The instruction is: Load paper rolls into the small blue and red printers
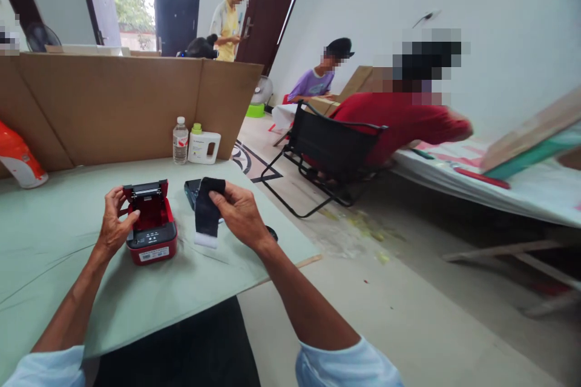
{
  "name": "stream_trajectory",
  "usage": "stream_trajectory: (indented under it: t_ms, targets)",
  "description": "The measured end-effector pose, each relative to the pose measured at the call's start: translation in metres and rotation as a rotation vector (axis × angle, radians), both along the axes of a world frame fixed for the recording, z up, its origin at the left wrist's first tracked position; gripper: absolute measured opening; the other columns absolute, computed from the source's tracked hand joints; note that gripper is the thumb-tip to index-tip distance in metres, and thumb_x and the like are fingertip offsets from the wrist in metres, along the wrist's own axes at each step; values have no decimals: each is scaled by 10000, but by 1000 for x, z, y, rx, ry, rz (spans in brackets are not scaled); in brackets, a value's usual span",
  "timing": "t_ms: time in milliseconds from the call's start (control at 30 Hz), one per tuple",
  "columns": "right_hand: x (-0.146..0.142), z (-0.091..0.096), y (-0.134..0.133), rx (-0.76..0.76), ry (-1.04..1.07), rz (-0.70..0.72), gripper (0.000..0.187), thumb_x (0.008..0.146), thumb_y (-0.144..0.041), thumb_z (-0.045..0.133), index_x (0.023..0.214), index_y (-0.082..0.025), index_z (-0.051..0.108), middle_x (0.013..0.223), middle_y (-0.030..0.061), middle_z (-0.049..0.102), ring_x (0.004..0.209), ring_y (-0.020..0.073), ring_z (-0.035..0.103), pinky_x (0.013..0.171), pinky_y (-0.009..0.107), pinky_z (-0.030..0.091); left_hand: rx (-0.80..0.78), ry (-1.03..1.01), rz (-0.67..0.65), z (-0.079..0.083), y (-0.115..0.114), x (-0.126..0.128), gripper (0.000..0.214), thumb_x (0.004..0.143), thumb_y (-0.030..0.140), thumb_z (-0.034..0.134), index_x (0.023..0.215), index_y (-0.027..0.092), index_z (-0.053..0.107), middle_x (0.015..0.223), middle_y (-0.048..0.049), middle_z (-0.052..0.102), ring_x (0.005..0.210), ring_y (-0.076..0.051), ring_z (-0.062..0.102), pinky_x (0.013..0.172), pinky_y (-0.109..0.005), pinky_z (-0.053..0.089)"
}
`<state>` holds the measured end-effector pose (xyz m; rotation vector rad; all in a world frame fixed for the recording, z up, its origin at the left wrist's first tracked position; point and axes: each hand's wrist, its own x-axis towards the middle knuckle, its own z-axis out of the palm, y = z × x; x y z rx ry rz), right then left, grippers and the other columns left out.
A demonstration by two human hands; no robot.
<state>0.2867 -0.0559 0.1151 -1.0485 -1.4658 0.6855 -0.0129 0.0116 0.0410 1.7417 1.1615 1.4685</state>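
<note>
A small red and black printer [153, 236] sits on the table with its lid raised, showing a red inner compartment. My left hand [115, 221] grips its left side, thumb at the rim of the opening and fingers by the lid. To the right of the printer, my right hand [238, 208] pinches a black strip [207, 214] with a white lower end, held above the tabletop. Whether the strip is cloth or paper I cannot make out. Partly hidden behind it lies a dark device [190, 191]. A small black object [272, 233] shows beyond my right wrist.
A cardboard panel [136, 112] stands along the back of the table [59, 217]. Before it are a water bottle [180, 142], a white jug [204, 146] and an orange bottle [20, 154]. A person in red [385, 121] sits in a black chair [333, 139] to the right.
</note>
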Motion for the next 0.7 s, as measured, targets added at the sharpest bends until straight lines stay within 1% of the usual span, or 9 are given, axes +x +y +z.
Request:
stream_trajectory:
  t_ms: [67, 167, 267, 400, 533, 600, 633, 667, 700]
  targets:
    - [1, -13, -4, -55, 11, -9, 258, 899, -417, 597, 845, -175, 670, 695, -17, 565, 620, 137, 509, 548, 248, 419, 18, -12, 9, -1, 2, 1, 678, 773, 337, 732, 1367, 313, 406, 1437, -109, 555, 1362, -311, 551, 1044, -534, 515]
    - [2, -24, -8, -99, 23, -1, 263, 885, -421, 593, 872, -176, 685, 721, -6, 596, 634, 142, 531, 552, 247, 433, 15, -3, 11, 1, 5, -1, 688, 764, 335, 733, 1378, 322, 424, 1434, -104, 557, 1344, -311, 564, 1026, -527, 528]
    - [5, -27, -10, -115, 28, 5, 263, 871, -419, 599, 889, -174, 694, 738, 0, 607, 639, 146, 542, 562, 254, 456, -9, 12, 27, 5, 12, -3, 758, 760, 331, 730, 1445, 318, 406, 1380, -105, 586, 1301, -312, 595, 1013, -528, 532]
    - [12, -30, -13, -135, -1, -24, 275, 869, -428, 608, 880, -168, 698, 680, -13, 564, 607, 147, 528, 552, 266, 471, -52, 20, 36, 10, 27, -5, 838, 736, 317, 720, 1501, 268, 381, 1236, -103, 632, 1210, -307, 641, 938, -484, 570]
    - [18, -32, -17, -143, -10, -39, 280, 864, -440, 613, 864, -171, 692, 661, -19, 549, 596, 148, 528, 543, 269, 474, -92, 97, 56, 15, 35, -7, 833, 712, 317, 716, 1488, 234, 427, 1248, -124, 631, 1200, -315, 643, 902, -455, 584]
    - [21, -28, -19, -145, 5, -30, 276, 863, -438, 612, 863, -173, 688, 675, -14, 569, 613, 151, 544, 557, 270, 483, -111, 150, 76, 24, 30, -8, 853, 709, 345, 720, 1498, 219, 420, 1297, -149, 616, 1235, -347, 629, 910, -485, 585]
    - [23, -25, -20, -139, 13, -25, 271, 865, -435, 610, 862, -175, 687, 689, -9, 587, 630, 154, 556, 566, 270, 489, -99, 189, 105, 31, 25, -7, 864, 708, 363, 726, 1501, 213, 418, 1323, -161, 606, 1260, -369, 614, 921, -512, 582]
    - [26, -22, -20, -131, 20, -21, 265, 866, -429, 609, 861, -176, 687, 707, -3, 607, 649, 158, 569, 574, 269, 493, -67, 239, 156, 40, 19, -5, 864, 709, 386, 735, 1497, 210, 429, 1355, -175, 589, 1285, -395, 595, 933, -547, 575]
    - [28, -17, -20, -122, 26, -16, 256, 868, -419, 607, 861, -176, 687, 729, 4, 628, 671, 162, 583, 580, 267, 497, 5, 298, 227, 50, 11, -2, 849, 711, 402, 746, 1484, 213, 451, 1382, -179, 574, 1315, -416, 567, 953, -576, 563]
